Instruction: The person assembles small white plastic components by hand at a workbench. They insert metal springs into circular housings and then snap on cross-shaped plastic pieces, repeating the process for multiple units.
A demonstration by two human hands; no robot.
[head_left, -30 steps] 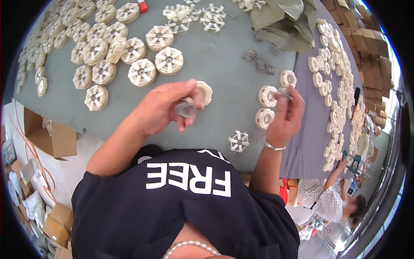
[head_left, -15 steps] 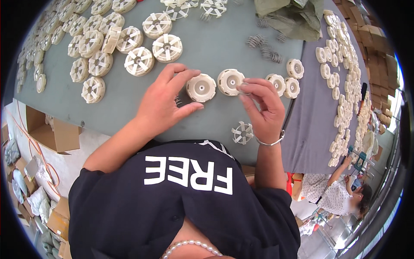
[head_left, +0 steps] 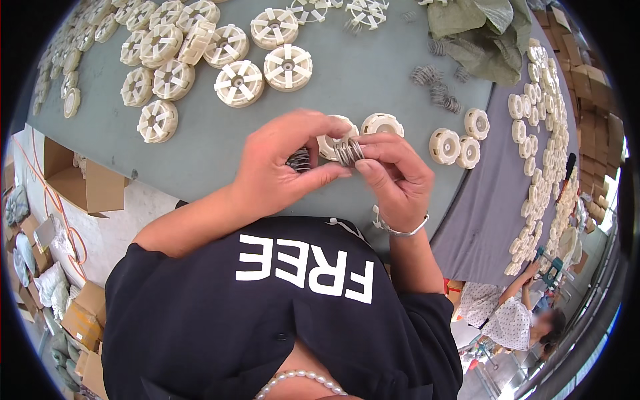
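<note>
My left hand (head_left: 270, 160) is closed around a dark coil spring (head_left: 299, 160), partly hidden in the palm. Its index finger and thumb reach to another metal coil spring (head_left: 347, 152), which my right hand (head_left: 400, 177) pinches from the other side. Just behind this spring sits a round cream plastic housing (head_left: 329, 145), partly covered by my fingers. A second round housing (head_left: 383, 123) lies beside it, its near side hidden by my right hand. Under my right wrist a spoked cream piece (head_left: 377, 219) shows only in part.
Three round housings (head_left: 445, 146) stand to the right. Loose springs (head_left: 437, 92) lie near a crumpled green bag (head_left: 483, 40). Several spoked wheels (head_left: 240, 83) crowd the far left. Many more parts (head_left: 537, 167) cover a grey cloth at right, where another person (head_left: 510, 323) works.
My right hand has moved left from the right-hand housing, and both hands have come together at a spring. My left fingers have closed in. The view has shifted slightly.
</note>
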